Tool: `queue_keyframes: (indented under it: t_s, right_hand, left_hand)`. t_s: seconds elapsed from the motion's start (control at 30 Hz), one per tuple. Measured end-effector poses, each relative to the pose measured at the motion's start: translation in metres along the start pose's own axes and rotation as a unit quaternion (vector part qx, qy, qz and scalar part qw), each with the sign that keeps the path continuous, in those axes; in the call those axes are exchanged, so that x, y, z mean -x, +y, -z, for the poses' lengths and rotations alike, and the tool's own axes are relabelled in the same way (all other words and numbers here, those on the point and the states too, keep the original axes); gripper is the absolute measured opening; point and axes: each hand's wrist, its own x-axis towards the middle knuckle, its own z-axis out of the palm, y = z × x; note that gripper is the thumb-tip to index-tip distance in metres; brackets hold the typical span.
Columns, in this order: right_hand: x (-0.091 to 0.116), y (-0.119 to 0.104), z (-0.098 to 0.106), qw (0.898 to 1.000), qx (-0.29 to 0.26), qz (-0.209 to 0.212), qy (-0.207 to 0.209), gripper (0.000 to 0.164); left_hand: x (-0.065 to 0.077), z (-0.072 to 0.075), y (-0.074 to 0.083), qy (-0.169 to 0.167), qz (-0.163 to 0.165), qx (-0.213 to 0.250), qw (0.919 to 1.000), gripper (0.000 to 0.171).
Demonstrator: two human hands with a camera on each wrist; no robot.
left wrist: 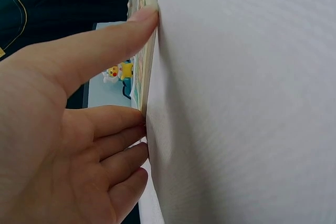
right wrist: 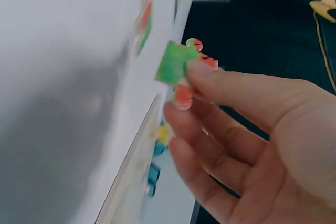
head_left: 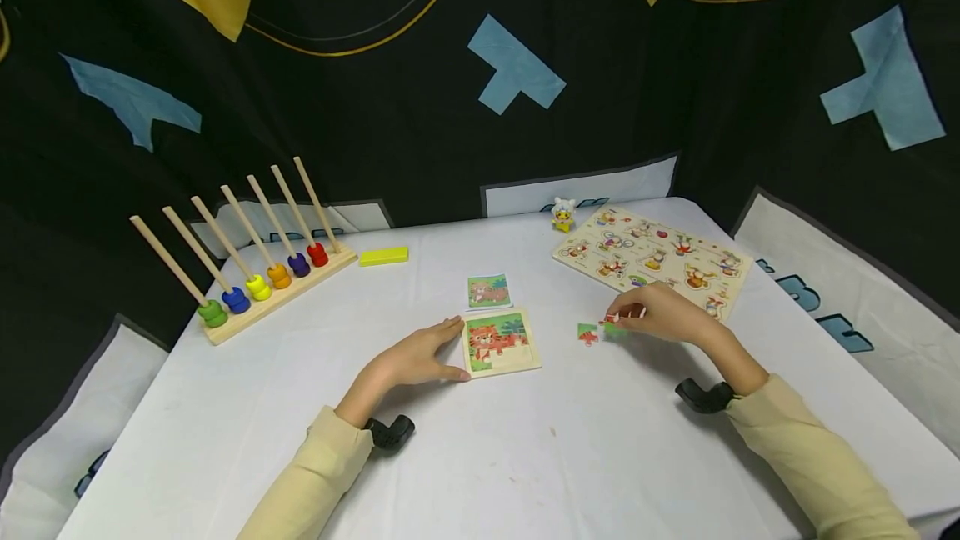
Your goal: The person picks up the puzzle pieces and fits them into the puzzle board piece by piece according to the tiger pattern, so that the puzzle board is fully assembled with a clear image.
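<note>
My left hand (head_left: 420, 354) rests at the left side of a square wooden jigsaw puzzle tray (head_left: 517, 362), thumb and fingertips touching its edge. The tray holds a partly assembled picture of an orange tiger on green and blue, with bare wood at its lower right. Thumb and fingers of my right hand (head_left: 663, 312) pinch a green and red jigsaw piece (right wrist: 176, 64), raised above the table. Just left of that hand, another red and green jigsaw piece (head_left: 587, 333) lies on the white cloth. A small picture puzzle (head_left: 488, 291) with a pinkish animal lies behind the tray.
A wooden peg board (head_left: 281, 294) with coloured beads on tall rods stands at left. Beside it lies a yellow block (head_left: 384, 257). A large wooden picture board (head_left: 652, 252) lies at right behind my right hand, near a small yellow and white figurine (head_left: 563, 214).
</note>
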Motion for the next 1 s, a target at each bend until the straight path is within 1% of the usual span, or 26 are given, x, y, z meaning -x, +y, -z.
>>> queue_keyframes:
  t_s: [0.13, 0.2, 0.3, 0.43, 0.67, 0.83, 1.0]
  right_hand:
    - [-0.017, -0.017, -0.006, 1.000, -0.017, 0.014, 0.016, 0.012]
    - [-0.025, -0.025, -0.010, 0.999, -0.027, 0.020, 0.015, 0.012]
    - [-0.038, -0.035, -0.018, 0.999, -0.041, 0.033, 0.000, 0.012]
    - [-0.052, -0.048, -0.029, 0.997, -0.058, 0.047, -0.032, 0.014]
    - [-0.075, -0.071, -0.049, 0.993, -0.062, 0.082, -0.059, 0.007]
    - [-0.087, -0.084, -0.061, 0.992, -0.070, 0.076, -0.074, 0.005]
    - [-0.092, -0.090, -0.070, 0.991, -0.086, 0.063, -0.076, 0.006]
  left_hand:
    - [0.000, 0.000, 0.000, 0.001, -0.002, 0.000, 1.0000, 0.092]
    - [0.000, -0.001, 0.000, 0.001, -0.002, 0.001, 1.0000, 0.092]
    - [-0.001, 0.000, 0.000, 0.000, -0.005, -0.001, 1.0000, 0.091]
    - [-0.001, 0.001, 0.000, -0.001, -0.011, -0.002, 0.9999, 0.091]
    - [0.000, 0.003, 0.000, -0.002, -0.023, -0.002, 0.9997, 0.091]
    - [0.000, 0.004, 0.000, -0.004, -0.031, -0.005, 0.9995, 0.089]
    - [0.001, 0.003, -0.001, -0.009, -0.029, -0.002, 0.9995, 0.088]
